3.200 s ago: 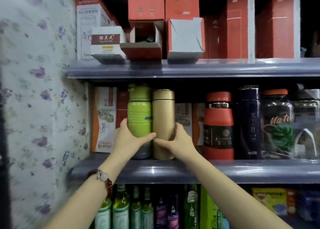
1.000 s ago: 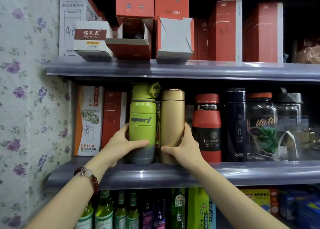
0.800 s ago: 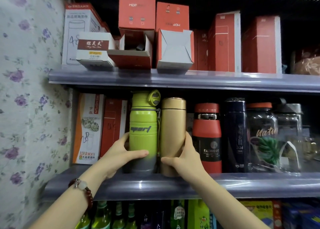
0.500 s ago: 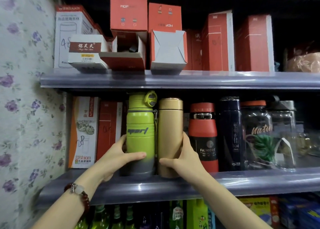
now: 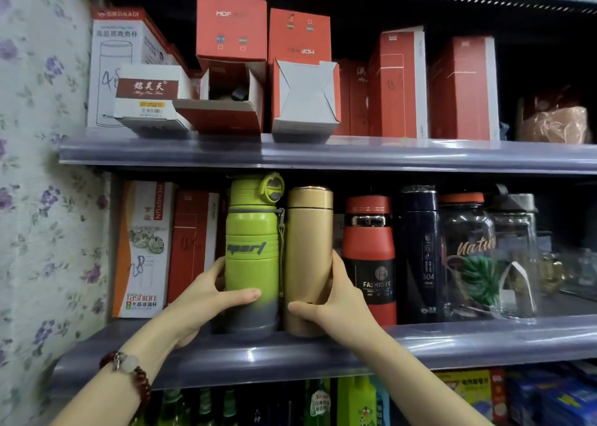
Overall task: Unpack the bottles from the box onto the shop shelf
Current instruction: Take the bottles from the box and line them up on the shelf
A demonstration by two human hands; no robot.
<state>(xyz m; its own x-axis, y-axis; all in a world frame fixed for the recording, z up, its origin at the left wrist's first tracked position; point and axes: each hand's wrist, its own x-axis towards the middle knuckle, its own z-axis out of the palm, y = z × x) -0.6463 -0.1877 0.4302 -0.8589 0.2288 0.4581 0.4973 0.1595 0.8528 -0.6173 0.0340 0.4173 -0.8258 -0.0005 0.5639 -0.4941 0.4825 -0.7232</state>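
Your left hand (image 5: 206,293) grips the green bottle (image 5: 252,251) low on its body, thumb across the front. Your right hand (image 5: 336,299) grips the gold bottle (image 5: 308,248) near its base. Both bottles stand upright, just beside each other, on the middle shelf (image 5: 323,351) at the centre of the frame. Right of them stand a red bottle (image 5: 370,248) and a dark bottle (image 5: 418,248). An open box (image 5: 226,99) lies on the upper shelf (image 5: 323,154).

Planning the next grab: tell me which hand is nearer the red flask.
Right. The right hand grips the gold flask beside the red flask; the left hand holds the green bottle, farther away.
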